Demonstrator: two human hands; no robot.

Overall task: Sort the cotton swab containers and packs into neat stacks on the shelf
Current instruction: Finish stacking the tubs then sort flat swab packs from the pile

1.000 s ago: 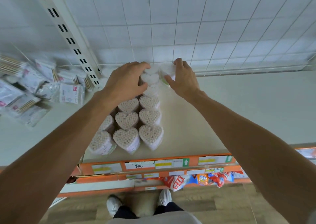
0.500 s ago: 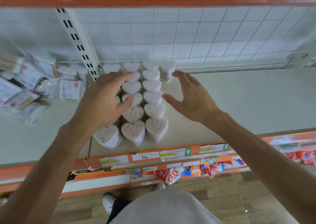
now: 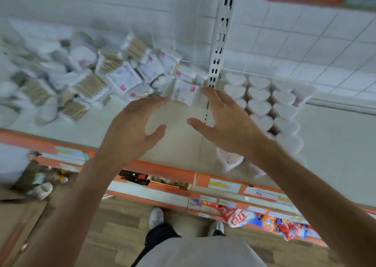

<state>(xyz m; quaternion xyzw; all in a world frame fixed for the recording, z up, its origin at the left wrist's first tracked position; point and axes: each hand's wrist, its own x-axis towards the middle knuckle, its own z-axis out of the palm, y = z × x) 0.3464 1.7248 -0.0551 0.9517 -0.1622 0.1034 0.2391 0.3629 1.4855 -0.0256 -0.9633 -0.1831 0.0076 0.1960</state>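
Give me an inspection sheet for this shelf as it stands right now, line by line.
Surface: pale shelf with an orange front edge, bare under the hands.
Job's things: heart-shaped swab containers in tidy rows right of the upright; flat swab packs in a loose, blurred heap left of it.
Clutter: one heart container at the front edge, apparently out of line.
Hands: left hand and right hand both open, fingers spread, holding nothing, between heap and rows.
Cables: nothing seen.
Surroundings: white tiled wall, price labels, bagged goods on a lower shelf, wooden floor.
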